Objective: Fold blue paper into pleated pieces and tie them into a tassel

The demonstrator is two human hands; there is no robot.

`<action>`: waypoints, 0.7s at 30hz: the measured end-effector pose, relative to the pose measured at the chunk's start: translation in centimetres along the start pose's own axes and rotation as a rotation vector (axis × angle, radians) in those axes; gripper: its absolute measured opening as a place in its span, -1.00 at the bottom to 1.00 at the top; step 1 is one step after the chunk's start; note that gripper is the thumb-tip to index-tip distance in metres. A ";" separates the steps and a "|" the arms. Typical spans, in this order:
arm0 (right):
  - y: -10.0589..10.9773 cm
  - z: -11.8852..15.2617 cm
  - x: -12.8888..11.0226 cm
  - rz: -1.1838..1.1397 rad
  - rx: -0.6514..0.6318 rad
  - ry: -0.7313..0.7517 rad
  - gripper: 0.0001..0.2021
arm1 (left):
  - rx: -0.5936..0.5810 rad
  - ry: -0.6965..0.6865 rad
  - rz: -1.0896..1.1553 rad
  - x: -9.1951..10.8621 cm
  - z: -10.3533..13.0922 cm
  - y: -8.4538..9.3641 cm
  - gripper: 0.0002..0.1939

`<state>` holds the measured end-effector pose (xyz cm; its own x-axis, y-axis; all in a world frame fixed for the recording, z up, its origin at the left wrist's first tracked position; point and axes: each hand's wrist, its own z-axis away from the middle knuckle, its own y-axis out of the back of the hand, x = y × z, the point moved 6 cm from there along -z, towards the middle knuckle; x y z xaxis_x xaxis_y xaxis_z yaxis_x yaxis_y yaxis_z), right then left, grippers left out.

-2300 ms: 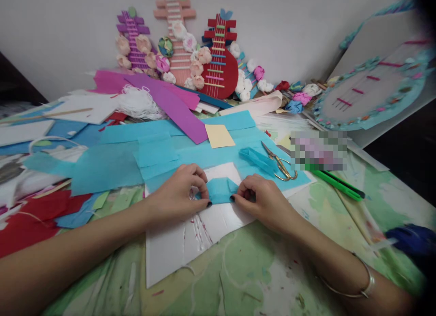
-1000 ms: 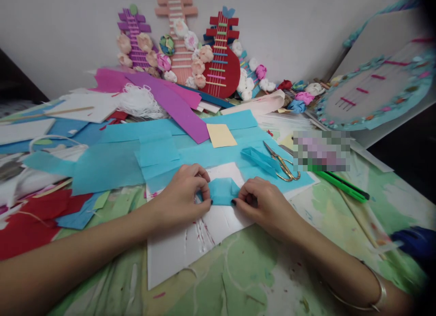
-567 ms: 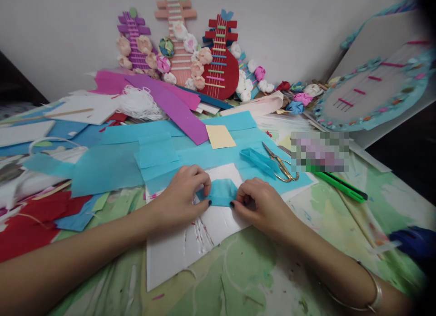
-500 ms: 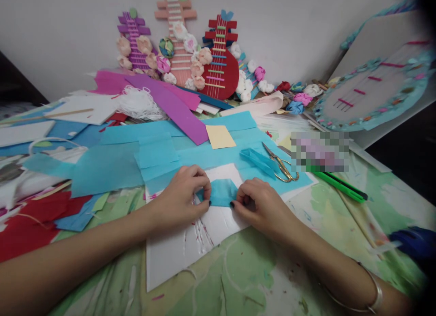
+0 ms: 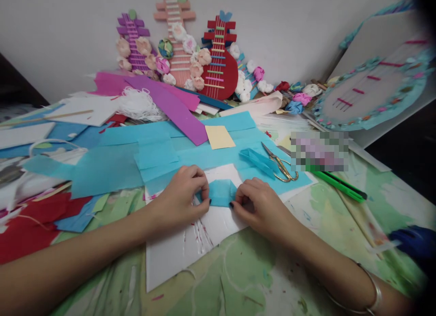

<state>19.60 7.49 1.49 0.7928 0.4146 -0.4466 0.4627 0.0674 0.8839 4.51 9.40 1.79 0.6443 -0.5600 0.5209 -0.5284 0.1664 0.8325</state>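
Note:
A small folded piece of blue paper (image 5: 220,193) lies over a white board (image 5: 170,257). My left hand (image 5: 185,195) pinches its left end between thumb and curled fingers. At its right end my right hand (image 5: 257,201) is closed on it in the same way. Dried glue streaks show on the board below my left hand. Behind my hands spread larger blue paper sheets (image 5: 194,157), with a cream paper square (image 5: 220,137) on top. Gold-handled scissors (image 5: 284,168) rest on the blue paper to the right, beside a folded blue strip (image 5: 257,162).
Paper instruments (image 5: 221,72) with crumpled flowers stand along the wall. A green cutter (image 5: 340,187) lies at the right, near a decorated oval (image 5: 368,95). Purple paper (image 5: 170,107), white string (image 5: 139,103) and red scraps (image 5: 30,225) lie at the back and left.

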 end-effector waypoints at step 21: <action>0.3 1.8 -3.4 0.263 0.040 0.465 -0.82 | 0.037 -0.478 -0.367 3.5 2.3 0.2 -0.85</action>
<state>17.74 4.52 2.98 0.6287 0.7719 -0.0945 0.2941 -0.1235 0.9478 5.46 5.62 3.33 0.4730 -0.8796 0.0510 -0.3427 -0.1303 0.9304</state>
